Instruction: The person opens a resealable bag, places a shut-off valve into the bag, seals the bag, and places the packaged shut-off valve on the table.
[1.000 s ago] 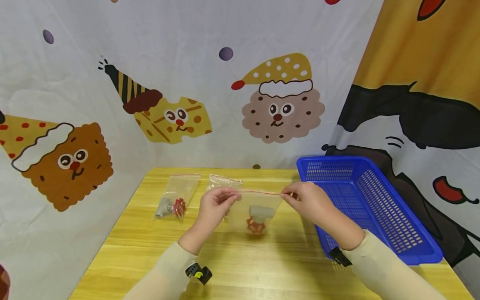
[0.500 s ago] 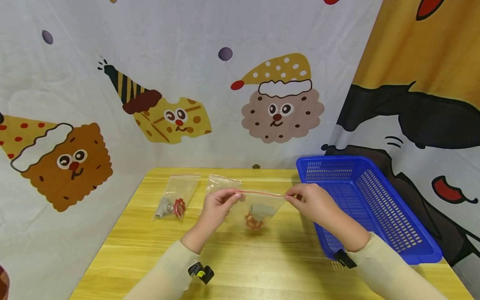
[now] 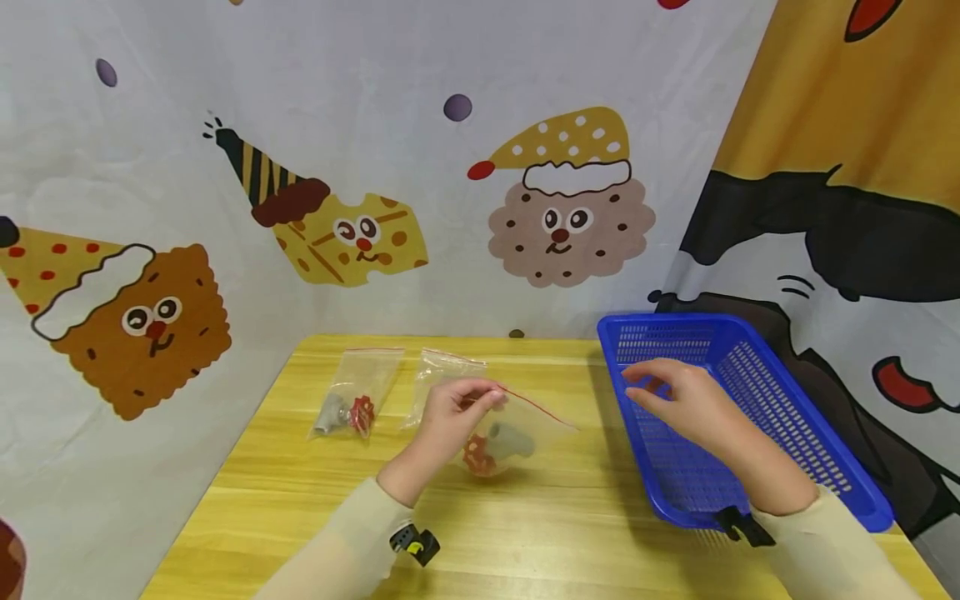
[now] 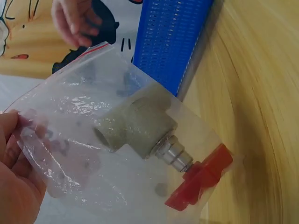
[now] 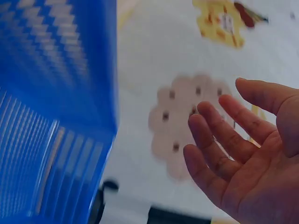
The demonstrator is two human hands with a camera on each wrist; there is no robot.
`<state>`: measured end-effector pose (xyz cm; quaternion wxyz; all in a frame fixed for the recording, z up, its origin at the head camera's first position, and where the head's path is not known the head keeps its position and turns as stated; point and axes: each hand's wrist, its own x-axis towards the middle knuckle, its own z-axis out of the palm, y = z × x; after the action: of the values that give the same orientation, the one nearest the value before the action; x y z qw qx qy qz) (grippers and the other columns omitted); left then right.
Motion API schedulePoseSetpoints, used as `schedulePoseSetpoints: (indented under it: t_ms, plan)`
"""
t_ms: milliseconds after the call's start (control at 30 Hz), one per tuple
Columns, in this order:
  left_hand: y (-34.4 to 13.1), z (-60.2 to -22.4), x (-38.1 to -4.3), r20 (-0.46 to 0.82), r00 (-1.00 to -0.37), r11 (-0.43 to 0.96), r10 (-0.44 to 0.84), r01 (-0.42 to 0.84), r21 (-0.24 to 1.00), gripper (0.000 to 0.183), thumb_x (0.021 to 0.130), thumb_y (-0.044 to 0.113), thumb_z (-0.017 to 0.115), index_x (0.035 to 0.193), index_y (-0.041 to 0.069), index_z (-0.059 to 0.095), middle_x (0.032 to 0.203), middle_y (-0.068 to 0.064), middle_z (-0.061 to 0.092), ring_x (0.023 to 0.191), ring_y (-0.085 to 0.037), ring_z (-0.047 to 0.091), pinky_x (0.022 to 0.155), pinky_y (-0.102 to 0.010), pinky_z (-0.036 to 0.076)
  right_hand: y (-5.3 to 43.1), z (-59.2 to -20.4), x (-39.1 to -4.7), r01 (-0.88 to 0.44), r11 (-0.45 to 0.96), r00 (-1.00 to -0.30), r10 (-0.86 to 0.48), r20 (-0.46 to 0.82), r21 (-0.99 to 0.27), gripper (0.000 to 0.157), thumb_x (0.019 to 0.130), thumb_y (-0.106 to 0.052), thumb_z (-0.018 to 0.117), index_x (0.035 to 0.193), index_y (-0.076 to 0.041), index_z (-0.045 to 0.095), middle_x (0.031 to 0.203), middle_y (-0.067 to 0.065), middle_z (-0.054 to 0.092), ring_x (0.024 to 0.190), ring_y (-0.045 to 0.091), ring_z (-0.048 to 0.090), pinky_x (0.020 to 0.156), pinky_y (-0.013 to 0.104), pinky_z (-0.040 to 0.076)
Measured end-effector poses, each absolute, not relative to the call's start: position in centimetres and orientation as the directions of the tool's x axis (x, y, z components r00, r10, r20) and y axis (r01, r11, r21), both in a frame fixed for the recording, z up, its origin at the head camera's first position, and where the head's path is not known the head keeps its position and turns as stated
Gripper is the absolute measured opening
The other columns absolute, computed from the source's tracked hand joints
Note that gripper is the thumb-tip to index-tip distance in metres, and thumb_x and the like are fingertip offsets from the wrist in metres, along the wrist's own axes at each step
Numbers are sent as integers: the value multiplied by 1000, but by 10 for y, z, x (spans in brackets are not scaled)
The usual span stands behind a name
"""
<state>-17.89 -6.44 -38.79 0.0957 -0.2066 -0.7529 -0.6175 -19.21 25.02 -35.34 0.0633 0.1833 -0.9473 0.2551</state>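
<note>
A clear zip bag [image 3: 551,446] with a red seal line hangs tilted from my left hand [image 3: 457,412], which pinches it at one top corner. Inside the bag lies a valve: a grey pipe tee [image 4: 135,121] with a metal stem [image 4: 174,153] and a red handwheel [image 4: 201,177]. My right hand [image 3: 686,400] is off the bag, held over the near-left side of the blue basket [image 3: 660,492]. In the right wrist view its fingers [image 5: 219,158] are relaxed and apart, holding nothing.
A second bagged valve [image 3: 345,412] lies at the left on the wooden table [image 3: 300,508]. Another clear bag [image 3: 431,375] lies behind my left hand, its contents partly hidden. The basket stands along the table's right side, and a printed cloth [image 3: 450,308] hangs behind.
My right hand has let go of the bag's other top corner and moved right, over the basket. The bag's free side has dropped, and the valve inside has tilted.
</note>
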Motion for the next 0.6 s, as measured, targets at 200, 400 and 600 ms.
schedulePoseSetpoints:
  t_ms: [200, 400, 600]
  plan:
    - [-66, -387, -179, 369, -914, 177, 170, 397, 901, 14, 89, 5, 64, 97, -4, 70, 88, -17, 72, 81, -29, 69, 72, -27, 57, 317, -351, -188, -205, 873, -975, -144, 168, -444, 43, 92, -36, 61, 122, -6, 59, 115, 23, 60, 98, 38, 57, 75, 55, 48]
    - [-67, -386, -179, 367, -915, 185, 169, 396, 900, 14, 89, 6, 64, 96, -4, 70, 89, -17, 72, 81, -30, 69, 71, -24, 56, 393, -368, -187, 22, 898, -998, 42, 38, -439, 62, 96, -43, 51, 132, 7, 42, 118, 38, 47, 98, 50, 49, 70, 62, 42]
    - [-67, -388, -179, 364, -914, 183, 181, 395, 900, 14, 89, 6, 64, 97, -3, 70, 90, -17, 72, 82, -31, 69, 71, -24, 57, 447, -400, -187, 236, 808, -972, 206, -115, -540, 74, 98, -41, 45, 137, 19, 23, 122, 46, 38, 96, 54, 50, 68, 54, 48]
